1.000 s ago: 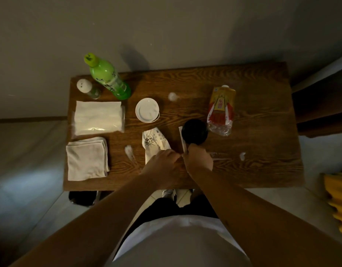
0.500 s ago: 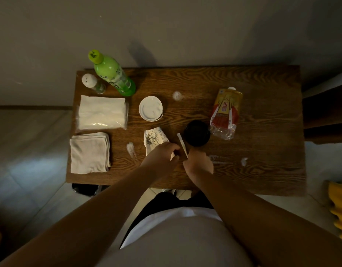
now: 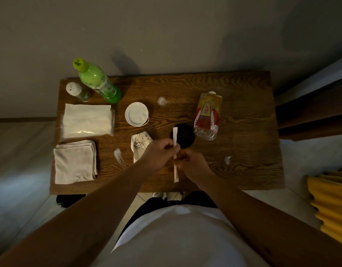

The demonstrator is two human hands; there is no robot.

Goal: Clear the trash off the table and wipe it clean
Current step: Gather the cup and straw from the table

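Over the front middle of the wooden table (image 3: 243, 112), my left hand (image 3: 159, 151) and my right hand (image 3: 192, 162) both pinch a long white paper straw wrapper (image 3: 175, 137), held upright between them. Just behind it stands a dark cup (image 3: 185, 135). A printed white paper cup sleeve (image 3: 140, 143) lies partly under my left hand. A white cup lid (image 3: 136, 114) lies behind it. A crushed plastic bottle (image 3: 207, 114) with a red and yellow label lies at the right. White spill spots (image 3: 119, 156) mark the tabletop.
A green bottle (image 3: 98, 83) and a small shaker (image 3: 75, 91) stand at the back left. A tissue pack (image 3: 87, 120) and a folded grey cloth (image 3: 75, 161) lie along the left side. A dark bin (image 3: 70, 199) shows under the front-left edge. Something yellow (image 3: 332, 199) sits at the right.
Both hands have lifted the straw wrapper off the table and turned it upright in front of the dark cup. The hands have drawn slightly apart.
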